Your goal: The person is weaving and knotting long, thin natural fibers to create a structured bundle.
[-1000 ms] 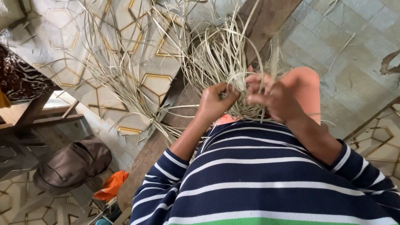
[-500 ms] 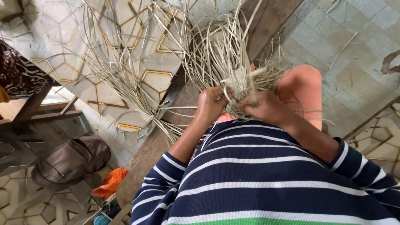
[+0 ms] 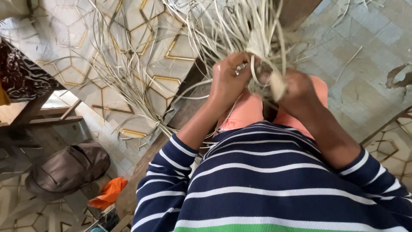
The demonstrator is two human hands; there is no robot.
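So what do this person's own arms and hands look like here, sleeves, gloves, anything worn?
Both hands are bare: no gloves, rings or watch show on the left hand or the right hand. Both forearms are bare. The sleeves are pushed up toward the elbows: ribbed knit, navy with thin white stripes. The same top has a green band lower down.

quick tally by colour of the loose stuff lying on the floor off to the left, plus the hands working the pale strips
Brown soft bag on the tiled floor: 1
Orange crumpled cloth or plastic piece beside it: 1
Bare hands gripping the bundle of pale dried reed strips: 2, left hand and right hand
Pale strips: too many and too tangled to count
Total counted: 4
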